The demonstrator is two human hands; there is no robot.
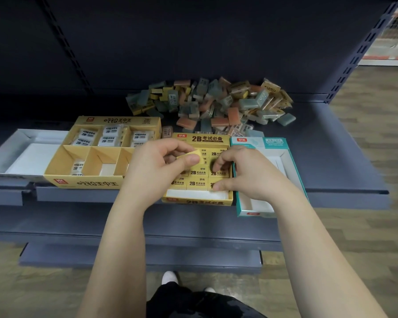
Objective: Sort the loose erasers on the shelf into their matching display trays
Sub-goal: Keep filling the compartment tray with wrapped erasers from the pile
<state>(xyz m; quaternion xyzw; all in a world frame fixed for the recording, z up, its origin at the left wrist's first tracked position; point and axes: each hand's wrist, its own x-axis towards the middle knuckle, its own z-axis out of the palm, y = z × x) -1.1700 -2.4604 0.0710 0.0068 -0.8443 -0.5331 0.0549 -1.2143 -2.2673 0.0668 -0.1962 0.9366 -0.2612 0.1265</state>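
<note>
One dark grey shelf (331,145) carries four open display trays in a row. One heap of loose erasers (211,104), too many to count, in green, orange, yellow and white wrappers, lies at 12 o'clock behind the trays. At 9 o'clock sits a white tray (14,143). Beside it is a large yellow tray (83,182) with six compartments, its three rear ones holding white wrapped erasers. At centre is a small yellow tray (202,139) marked "2B", packed with yellow erasers. Touching it at 3 o'clock is a teal-and-white tray (257,142). Two hands work over the small yellow tray. The left hand (156,166) pinches one yellow eraser (193,154) between thumb and forefinger, tilted. The right hand (246,171) has curled fingers set on the packed erasers; whether it grips one cannot be told.
</note>
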